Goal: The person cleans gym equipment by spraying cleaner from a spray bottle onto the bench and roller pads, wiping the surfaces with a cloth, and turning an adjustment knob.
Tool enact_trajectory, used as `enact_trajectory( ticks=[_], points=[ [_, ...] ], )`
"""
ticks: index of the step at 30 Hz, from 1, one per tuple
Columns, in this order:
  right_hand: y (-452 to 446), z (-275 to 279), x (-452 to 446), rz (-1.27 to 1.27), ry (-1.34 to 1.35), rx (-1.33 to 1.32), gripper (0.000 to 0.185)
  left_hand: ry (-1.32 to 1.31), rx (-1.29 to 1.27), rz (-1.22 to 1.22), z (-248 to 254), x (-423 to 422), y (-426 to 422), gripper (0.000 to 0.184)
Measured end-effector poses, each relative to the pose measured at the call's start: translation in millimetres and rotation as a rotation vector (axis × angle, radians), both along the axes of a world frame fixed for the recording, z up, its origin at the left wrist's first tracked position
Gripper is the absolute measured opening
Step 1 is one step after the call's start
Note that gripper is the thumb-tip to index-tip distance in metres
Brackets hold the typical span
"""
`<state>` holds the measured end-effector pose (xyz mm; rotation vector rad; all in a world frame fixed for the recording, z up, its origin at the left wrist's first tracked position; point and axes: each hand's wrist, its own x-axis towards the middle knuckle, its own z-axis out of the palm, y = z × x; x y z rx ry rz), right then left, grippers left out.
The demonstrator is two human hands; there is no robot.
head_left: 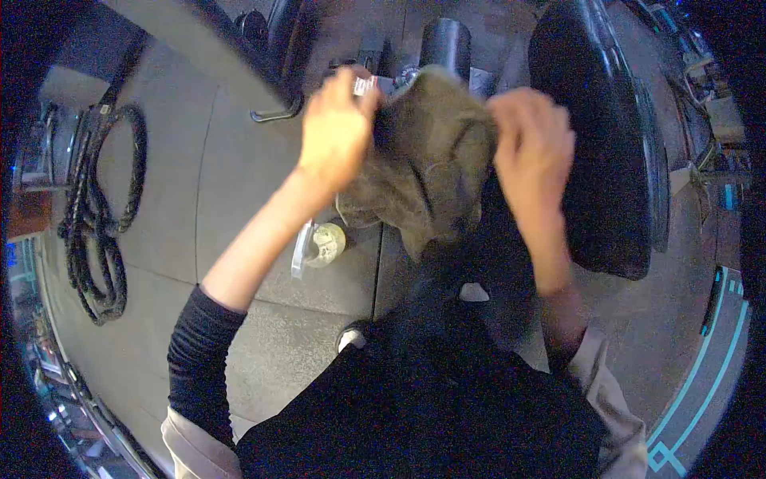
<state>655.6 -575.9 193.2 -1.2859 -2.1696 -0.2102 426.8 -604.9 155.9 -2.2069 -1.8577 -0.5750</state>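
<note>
A crumpled brown-grey cloth hangs between my two hands, above the floor in the upper middle of the view. At its upper left edge, my left hand has its fingers closed on it, near a small white label. My right hand grips the upper right edge with bent fingers, a little blurred. Below the cloth's lower left side stands a bottle or tub with pale contents. My fingertips are partly hidden by the cloth.
A coiled thick black rope lies on the tiled floor at the left. A black padded bench stands at the right. Behind the cloth is a dark cylinder. A grey metal beam crosses the upper left.
</note>
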Motion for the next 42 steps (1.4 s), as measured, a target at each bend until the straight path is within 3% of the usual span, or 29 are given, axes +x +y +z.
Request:
enact_trajectory(
  ticks=[2, 3, 5, 8, 10, 11, 13, 17, 19, 20, 21, 23, 24, 25, 27, 30, 36, 39, 40, 42],
  points=[
    [-20, -38, 10, 0.187, -0.006, -0.14, 0.006, 0.217, -0.219, -0.087, -12, 14, -22, 0.028],
    [-33, -52, 18, 0.258, 0.046, -0.253, 0.005, 0.273, -0.483, -0.123, -4, 20, -32, 0.026],
    [-57, -73, 39, 0.221, 0.098, -0.449, 0.004, 0.29, -0.608, -0.126, -22, 18, -49, 0.029],
    [-68, -79, 56, 0.203, 0.069, -0.538, 0.017, 0.121, -0.78, -0.121, -14, 17, -62, 0.034],
    [-67, -87, 47, 0.071, 0.564, -0.685, 0.045, -0.952, -0.587, 0.119, -24, 38, -64, 0.044],
    [-67, -95, 37, 0.071, 0.563, -0.686, 0.045, -0.986, -0.646, 0.233, -30, 55, -63, 0.058],
    [-63, -121, 5, -0.008, 0.649, -0.683, 0.069, -0.882, -0.712, 0.302, -46, 81, -53, 0.074],
    [-42, -161, -24, -0.106, 0.732, -0.854, 0.075, -0.823, -0.766, 0.56, -65, 123, -19, 0.073],
    [-30, -214, -7, 0.051, 0.343, -0.712, 0.072, -0.784, -0.755, 0.627, -59, 127, -8, 0.073],
    [-21, -229, 3, 0.136, -0.222, -0.253, 0.071, -0.765, -0.745, 0.625, -58, 126, -2, 0.072],
    [-10, -230, -1, 0.136, -0.221, -0.254, 0.071, -0.75, -0.73, 0.626, -57, 125, 5, 0.072],
    [10, -219, -8, 0.011, 0.382, -0.912, 0.071, -0.74, -0.689, 0.647, -60, 127, 23, 0.071],
    [14, -201, -12, 0.036, 0.109, -0.526, 0.073, -0.751, -0.627, 0.638, -64, 127, 32, 0.071],
    [18, -187, -18, 0.034, 0.108, -0.534, 0.073, -0.757, -0.567, 0.63, -69, 126, 37, 0.072],
    [26, -162, -27, -0.066, 0.862, -0.869, 0.074, -0.745, -0.535, 0.647, -79, 125, 39, 0.072],
    [21, -165, -31, -0.144, 0.835, -0.921, 0.077, -0.81, -0.415, 0.535, -85, 120, 30, 0.075],
    [-45, -196, -15, -0.122, 0.824, -0.887, 0.076, -0.741, -0.479, 0.511, -82, 129, -26, 0.074],
    [-91, -188, -2, -0.049, 0.448, -0.896, 0.07, -0.694, -0.463, 0.463, -83, 131, -64, 0.072],
    [-101, -172, -4, -0.13, 0.773, -1.086, 0.071, -0.706, -0.417, 0.42, -83, 131, -78, 0.072],
    [-127, -166, -9, -0.1, 0.837, -1.047, 0.075, -0.757, -0.437, 0.406, -84, 133, -106, 0.071]
  ],
)
